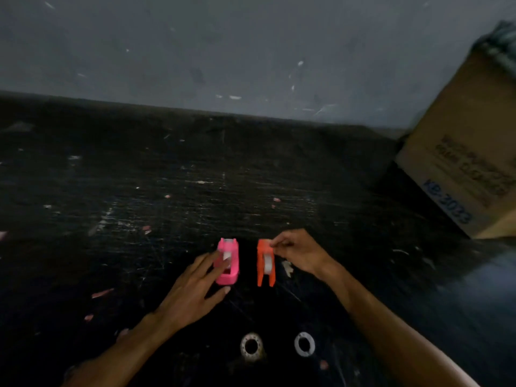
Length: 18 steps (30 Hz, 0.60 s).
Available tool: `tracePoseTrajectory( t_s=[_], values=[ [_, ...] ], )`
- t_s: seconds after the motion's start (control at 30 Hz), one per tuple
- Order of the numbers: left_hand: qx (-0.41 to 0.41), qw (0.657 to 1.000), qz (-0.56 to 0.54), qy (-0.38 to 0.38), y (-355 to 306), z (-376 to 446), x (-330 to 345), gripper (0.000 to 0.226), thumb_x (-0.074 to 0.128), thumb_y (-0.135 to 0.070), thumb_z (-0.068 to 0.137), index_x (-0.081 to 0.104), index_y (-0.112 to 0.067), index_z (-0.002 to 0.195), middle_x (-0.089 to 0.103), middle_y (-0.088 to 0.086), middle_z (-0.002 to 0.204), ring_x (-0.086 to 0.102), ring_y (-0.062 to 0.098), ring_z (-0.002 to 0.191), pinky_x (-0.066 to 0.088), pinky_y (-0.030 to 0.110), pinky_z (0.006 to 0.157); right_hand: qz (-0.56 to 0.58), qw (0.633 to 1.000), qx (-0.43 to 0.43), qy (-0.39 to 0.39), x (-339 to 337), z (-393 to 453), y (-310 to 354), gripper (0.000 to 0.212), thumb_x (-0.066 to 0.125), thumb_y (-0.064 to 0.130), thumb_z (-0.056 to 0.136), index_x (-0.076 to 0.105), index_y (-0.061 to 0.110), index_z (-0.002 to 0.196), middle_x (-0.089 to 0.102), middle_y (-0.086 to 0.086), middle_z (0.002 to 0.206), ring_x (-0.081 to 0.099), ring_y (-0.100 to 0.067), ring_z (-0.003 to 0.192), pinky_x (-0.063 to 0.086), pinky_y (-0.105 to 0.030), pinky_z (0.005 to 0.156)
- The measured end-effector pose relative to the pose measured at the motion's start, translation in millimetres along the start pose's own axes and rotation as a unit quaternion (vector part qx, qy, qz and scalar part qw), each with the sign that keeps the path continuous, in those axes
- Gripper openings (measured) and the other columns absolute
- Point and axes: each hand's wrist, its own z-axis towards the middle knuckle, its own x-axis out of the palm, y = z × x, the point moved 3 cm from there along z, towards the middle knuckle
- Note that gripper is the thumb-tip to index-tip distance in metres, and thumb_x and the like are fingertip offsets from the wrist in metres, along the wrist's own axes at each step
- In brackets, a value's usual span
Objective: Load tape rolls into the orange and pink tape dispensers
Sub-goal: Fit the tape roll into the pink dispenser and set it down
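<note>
A dark, scratched bench (139, 191) fills most of the frame, speckled with pale scraps and marks, and a grey wall (223, 46) runs across the top. Just below the middle of the frame two small tape dispensers stand side by side, near each other but apart: the pink dispenser (233, 270) on the left and the orange dispenser (262, 263) on the right. Each shows a white tape roll seated in its slot, the roll in the orange one (268, 264) being the clearer of the two. The left hand (192, 291) comes in from the lower left with its fingers spread and loosely open; the fingertips lie against the left side of the pink dispenser and the thumb reaches just under its near end, so the hand touches it without closing around it. The right hand (297, 254) comes in from the lower right, its thumb and forefinger pinched together at the far top corner of the orange dispenser; whether they grip the plastic itself or a tape end there is too blurred to tell. Near the bottom of the frame, between the two forearms, two empty-looking rings lie flat on the bench: a speckled one (251, 345) to the left and a plain white one (304, 343) to the right. A tilted cardboard box (469, 152) with blue lettering sits at the right edge.
</note>
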Motion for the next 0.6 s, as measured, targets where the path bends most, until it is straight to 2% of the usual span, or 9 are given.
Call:
tracePoseTrajectory(
  t_s=[0.03,0.13,0.23,0.33,0.4,0.5,0.6],
  values=[
    [0.012,1.000,-0.017,0.002,-8.0,-3.3,0.3,0.063,0.036,-0.058,0.088,0.051,-0.017,0.132,0.051,0.008,0.139,0.042,0.020,0.129,0.042,0.039,0.106,-0.013,1.000,-0.003,-0.010,-2.3,-15.7,-8.8,0.011,0.066,-0.002,0.082,0.071,0.000,0.091,0.071,-0.013,0.092,0.063,-0.016,0.079,0.051,-0.023,0.073],
    [0.044,0.996,-0.063,0.055,-36.3,-14.8,11.6,0.057,0.046,-0.057,0.083,0.052,-0.025,0.130,0.055,0.000,0.135,0.046,0.012,0.125,0.034,0.024,0.107,-0.070,0.997,-0.006,-0.025,0.4,-66.7,-40.1,0.012,0.068,-0.003,0.079,0.072,0.001,0.090,0.074,-0.020,0.096,0.069,-0.027,0.089,0.053,-0.037,0.085],
    [0.080,0.987,-0.072,0.117,-58.5,-26.9,29.3,0.064,0.058,-0.059,0.077,0.051,-0.026,0.131,0.057,-0.003,0.129,0.049,0.012,0.120,0.031,0.018,0.104,-0.126,0.992,0.031,0.010,13.5,-111.8,-65.7,0.021,0.072,0.012,0.079,0.068,0.008,0.098,0.073,-0.017,0.101,0.068,-0.023,0.091,0.052,-0.033,0.083],
    [0.099,0.980,-0.033,0.169,-73.8,-37.6,43.9,0.071,0.058,-0.060,0.075,0.044,-0.026,0.136,0.054,-0.004,0.126,0.045,0.012,0.120,0.031,0.021,0.105,-0.216,0.973,0.057,0.050,34.1,-138.1,-78.4,0.038,0.073,0.024,0.077,0.059,0.015,0.110,0.065,-0.011,0.116,0.062,-0.026,0.105,0.052,-0.037,0.090],
    [0.092,0.981,-0.029,0.166,-78.4,-42.1,48.7,0.063,0.060,-0.047,0.080,0.044,-0.024,0.137,0.056,0.000,0.122,0.047,0.016,0.118,0.035,0.025,0.106,-0.238,0.969,0.056,0.042,45.6,-144.0,-80.0,0.039,0.072,0.024,0.078,0.055,0.016,0.112,0.060,-0.009,0.121,0.058,-0.027,0.112,0.051,-0.041,0.092],
    [0.047,0.985,-0.042,0.158,-72.4,-50.7,42.6,0.059,0.059,-0.037,0.085,0.041,-0.023,0.139,0.056,0.001,0.124,0.048,0.016,0.120,0.031,0.025,0.111,-0.242,0.969,0.045,0.014,59.9,-139.1,-69.6,0.029,0.064,0.022,0.082,0.054,0.015,0.108,0.059,-0.011,0.119,0.060,-0.031,0.108,0.052,-0.040,0.086],
    [0.022,0.993,-0.030,0.114,-50.0,-61.7,21.1,0.057,0.069,-0.033,0.079,0.052,-0.019,0.131,0.064,0.002,0.111,0.058,0.019,0.106,0.049,0.028,0.095,-0.226,0.974,-0.002,0.021,79.1,-121.0,-45.4,0.026,0.066,0.024,0.079,0.056,0.018,0.102,0.061,-0.010,0.114,0.062,-0.031,0.102,0.053,-0.041,0.085]
  ],
)
